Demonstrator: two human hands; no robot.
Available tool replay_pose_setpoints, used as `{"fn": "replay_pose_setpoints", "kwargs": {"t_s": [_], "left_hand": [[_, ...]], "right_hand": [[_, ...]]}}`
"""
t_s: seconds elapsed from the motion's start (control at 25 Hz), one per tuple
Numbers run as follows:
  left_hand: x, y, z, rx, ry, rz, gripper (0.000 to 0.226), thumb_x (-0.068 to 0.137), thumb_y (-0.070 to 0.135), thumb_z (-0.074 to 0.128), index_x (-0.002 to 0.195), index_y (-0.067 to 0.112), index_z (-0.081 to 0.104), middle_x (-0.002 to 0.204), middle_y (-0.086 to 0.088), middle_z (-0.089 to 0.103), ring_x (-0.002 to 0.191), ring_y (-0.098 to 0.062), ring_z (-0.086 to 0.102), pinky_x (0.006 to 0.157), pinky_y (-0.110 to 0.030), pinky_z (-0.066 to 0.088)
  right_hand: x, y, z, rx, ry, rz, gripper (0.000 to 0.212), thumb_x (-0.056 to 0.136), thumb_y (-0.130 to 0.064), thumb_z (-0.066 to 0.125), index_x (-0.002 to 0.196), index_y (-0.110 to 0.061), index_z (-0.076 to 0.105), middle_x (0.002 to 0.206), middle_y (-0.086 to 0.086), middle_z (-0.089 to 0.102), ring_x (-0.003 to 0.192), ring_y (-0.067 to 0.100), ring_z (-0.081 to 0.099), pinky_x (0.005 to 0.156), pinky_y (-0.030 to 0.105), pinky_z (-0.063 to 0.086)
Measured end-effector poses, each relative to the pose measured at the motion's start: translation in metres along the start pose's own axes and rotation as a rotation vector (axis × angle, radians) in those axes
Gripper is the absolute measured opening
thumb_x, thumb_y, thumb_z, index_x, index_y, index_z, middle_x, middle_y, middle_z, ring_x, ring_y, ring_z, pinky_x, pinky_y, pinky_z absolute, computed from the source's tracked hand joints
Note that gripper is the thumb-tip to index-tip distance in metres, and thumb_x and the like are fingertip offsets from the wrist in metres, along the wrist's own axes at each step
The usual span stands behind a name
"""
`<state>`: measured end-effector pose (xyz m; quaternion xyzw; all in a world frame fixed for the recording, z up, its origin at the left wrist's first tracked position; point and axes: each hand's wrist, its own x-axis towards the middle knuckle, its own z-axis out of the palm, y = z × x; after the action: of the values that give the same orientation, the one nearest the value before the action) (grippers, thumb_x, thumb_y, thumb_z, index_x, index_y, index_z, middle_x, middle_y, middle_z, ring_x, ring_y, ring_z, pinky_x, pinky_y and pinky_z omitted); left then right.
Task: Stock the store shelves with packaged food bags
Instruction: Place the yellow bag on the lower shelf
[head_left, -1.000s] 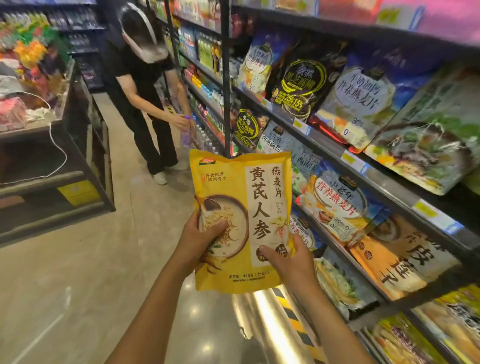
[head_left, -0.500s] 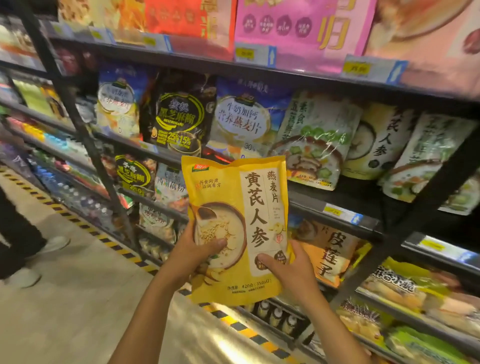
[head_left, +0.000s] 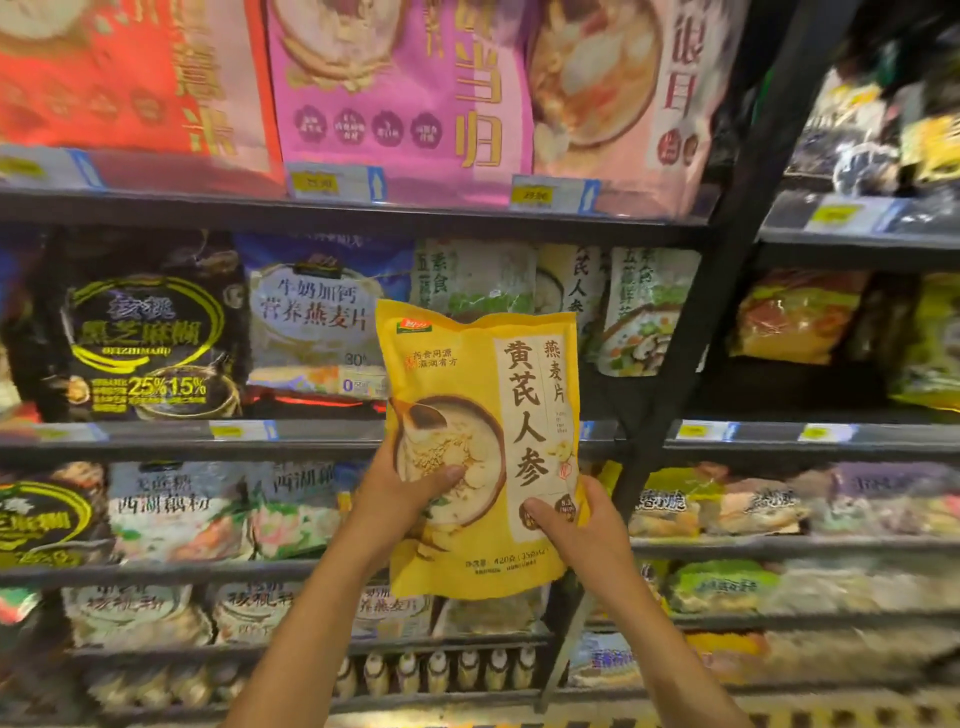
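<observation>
I hold the yellow oat-flake bag upright in the air before the front edge of the middle shelf, on no shelf yet. My left grip and right grip both clamp its lower half, thumbs on the printed face. I judge it belongs by the pale matching bag, toward the shelf's right end near the black upright. I should lift its bottom over that edge, label outward, without shoving the green-printed bags.

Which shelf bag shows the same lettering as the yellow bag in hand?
The pale bag just above the top right corner of the yellow bag, between two green vegetable-print bags; only it repeats those vertical characters.
</observation>
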<state>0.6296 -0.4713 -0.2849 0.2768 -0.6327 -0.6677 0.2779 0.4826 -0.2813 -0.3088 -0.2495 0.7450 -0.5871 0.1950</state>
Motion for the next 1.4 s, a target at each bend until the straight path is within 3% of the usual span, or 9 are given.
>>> {"fn": "replay_pose_setpoints", "kwargs": {"t_s": [0.08,0.2,0.32,0.52,0.8,1.04,1.16,1.24,1.4], "left_hand": [[0.022,0.013,0.014,0.015,0.002,0.044,0.086,0.072,0.031,0.094,0.146,0.039,0.049,0.138,0.006,0.066,0.125,-0.019,0.064,0.103,-0.046,0.056],[0.055,0.035,0.032,0.056,0.011,0.113,0.083,0.070,0.039,0.093,0.142,0.037,0.051,0.140,0.005,0.064,0.128,-0.021,0.062,0.105,-0.048,0.054],[0.086,0.050,0.049,0.083,0.057,0.139,0.098,0.061,0.053,0.090,0.148,0.035,0.047,0.143,0.006,0.062,0.130,-0.023,0.060,0.105,-0.052,0.054],[0.133,0.055,0.080,0.091,0.121,0.156,0.078,0.076,0.035,0.089,0.144,0.030,0.050,0.137,0.005,0.064,0.126,-0.022,0.062,0.102,-0.050,0.055],[0.185,0.046,0.130,0.211,0.207,0.090,0.098,0.061,0.065,0.082,0.141,0.019,0.048,0.140,-0.002,0.062,0.128,-0.028,0.060,0.101,-0.052,0.055],[0.224,0.039,0.167,0.334,0.232,0.011,0.046,0.081,0.041,0.083,0.081,0.001,0.062,0.074,-0.013,0.061,0.071,-0.031,0.061,0.059,-0.040,0.045],[0.232,0.034,0.177,0.432,0.227,-0.049,0.049,0.086,0.037,0.079,0.059,0.006,0.053,0.057,-0.008,0.050,0.057,-0.028,0.052,0.054,-0.037,0.039],[0.238,0.034,0.183,0.490,0.200,-0.087,0.043,0.090,0.037,0.074,0.066,0.005,0.061,0.065,-0.008,0.055,0.067,-0.028,0.057,0.060,-0.038,0.047],[0.244,0.041,0.187,0.599,0.036,-0.140,0.054,0.101,0.045,0.060,0.126,-0.004,0.064,0.118,-0.020,0.068,0.114,-0.034,0.065,0.093,-0.037,0.053]], "right_hand": [[0.016,-0.006,-0.002,-0.047,0.052,-0.060,0.033,0.088,-0.044,0.079,0.108,-0.050,0.055,0.115,-0.021,0.067,0.102,-0.007,0.064,0.073,0.012,0.053],[0.046,-0.012,-0.003,-0.114,0.130,-0.146,0.061,0.081,-0.077,0.065,0.135,-0.052,0.051,0.135,-0.013,0.063,0.126,0.011,0.061,0.097,0.041,0.059],[0.080,-0.016,-0.006,-0.194,0.164,-0.231,0.072,0.089,-0.077,0.051,0.152,-0.047,0.038,0.149,-0.009,0.053,0.140,0.016,0.049,0.109,0.055,0.049],[0.118,-0.027,-0.011,-0.274,0.167,-0.249,0.100,0.079,-0.085,0.057,0.162,-0.045,0.017,0.162,-0.012,0.038,0.152,0.018,0.032,0.120,0.055,0.037],[0.171,-0.032,-0.030,-0.427,0.106,-0.165,0.141,0.062,-0.077,0.079,0.165,-0.037,-0.009,0.174,-0.014,-0.001,0.160,0.018,0.003,0.127,0.047,0.023],[0.219,-0.022,-0.045,-0.383,0.033,0.039,0.138,0.073,-0.064,0.084,0.165,-0.028,-0.012,0.175,-0.005,-0.010,0.162,0.024,-0.001,0.127,0.049,0.023],[0.234,-0.017,-0.049,-0.396,0.034,0.083,0.134,0.075,-0.061,0.084,0.165,-0.024,-0.008,0.175,-0.004,-0.005,0.162,0.026,0.005,0.125,0.049,0.028],[0.242,-0.014,-0.048,-0.409,0.079,0.087,0.129,0.075,-0.060,0.084,0.165,-0.023,-0.001,0.174,-0.003,0.004,0.160,0.027,0.011,0.122,0.050,0.034],[0.255,-0.006,-0.041,-0.483,0.200,0.124,0.116,0.069,-0.063,0.084,0.155,-0.020,0.019,0.168,0.002,0.019,0.156,0.027,0.020,0.114,0.052,0.043]]}}
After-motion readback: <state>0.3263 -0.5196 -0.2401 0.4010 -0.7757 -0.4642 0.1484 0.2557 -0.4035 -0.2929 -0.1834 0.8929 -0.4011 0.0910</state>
